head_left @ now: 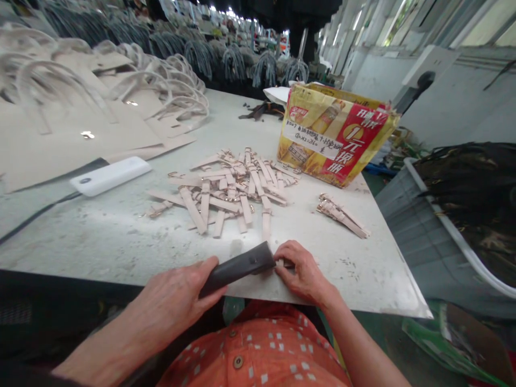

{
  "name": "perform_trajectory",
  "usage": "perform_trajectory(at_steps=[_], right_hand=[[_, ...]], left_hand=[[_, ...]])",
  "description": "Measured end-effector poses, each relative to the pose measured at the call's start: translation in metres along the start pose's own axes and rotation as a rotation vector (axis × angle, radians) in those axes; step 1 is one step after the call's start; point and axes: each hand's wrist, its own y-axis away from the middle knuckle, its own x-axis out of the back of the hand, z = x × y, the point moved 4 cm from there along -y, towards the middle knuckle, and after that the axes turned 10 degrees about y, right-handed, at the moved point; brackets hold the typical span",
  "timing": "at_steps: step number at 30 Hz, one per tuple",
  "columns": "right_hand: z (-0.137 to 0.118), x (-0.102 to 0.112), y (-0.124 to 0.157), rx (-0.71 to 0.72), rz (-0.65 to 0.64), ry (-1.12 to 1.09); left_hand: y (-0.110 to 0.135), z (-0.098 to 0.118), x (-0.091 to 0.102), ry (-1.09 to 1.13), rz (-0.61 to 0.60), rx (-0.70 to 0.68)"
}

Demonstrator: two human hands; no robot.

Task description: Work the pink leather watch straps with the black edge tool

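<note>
My left hand (189,287) is closed round a long dark grey bar-shaped tool (242,267), which slants up to the right above the front edge of the table. Close to the tool's far end, my right hand (301,273) is closed with the fingertips pinched on a small pale strap (280,263), mostly hidden by the fingers. Beyond both hands lies a loose heap of pale straps with gold-coloured metal fittings (229,188). A smaller bundle of similar straps (342,216) rests to the right of that heap.
A yellow and red cardboard box (334,137) stands behind the straps on the white table (193,250). Left are a white power bank-like device (110,176) with a cable and pale bag panels with handles (80,115). A grey bin (427,231) stands beyond the right edge.
</note>
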Motion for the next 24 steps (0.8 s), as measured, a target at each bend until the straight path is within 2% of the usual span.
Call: perform_trajectory(at_steps=[4, 6, 10, 14, 17, 24], right_hand=[[0.002, -0.001, 0.001, 0.007, 0.025, -0.005], [0.002, -0.002, 0.001, 0.006, 0.029, -0.001], [0.001, -0.001, 0.001, -0.007, 0.017, 0.019], [-0.001, 0.0, 0.0, -0.025, -0.008, 0.025], [-0.001, 0.001, -0.001, -0.036, -0.015, 0.031], [-0.002, 0.0, 0.0, -0.018, 0.015, 0.022]], left_hand=[[0.011, -0.025, 0.001, 0.005, -0.011, 0.06], [0.015, -0.028, -0.001, -0.018, -0.025, 0.066], [0.013, -0.013, -0.007, -0.052, -0.04, 0.028], [0.003, 0.006, -0.011, 0.02, 0.008, -0.04], [-0.001, 0.009, -0.009, 0.035, 0.03, -0.06], [0.007, -0.02, -0.001, 0.017, 0.036, 0.041]])
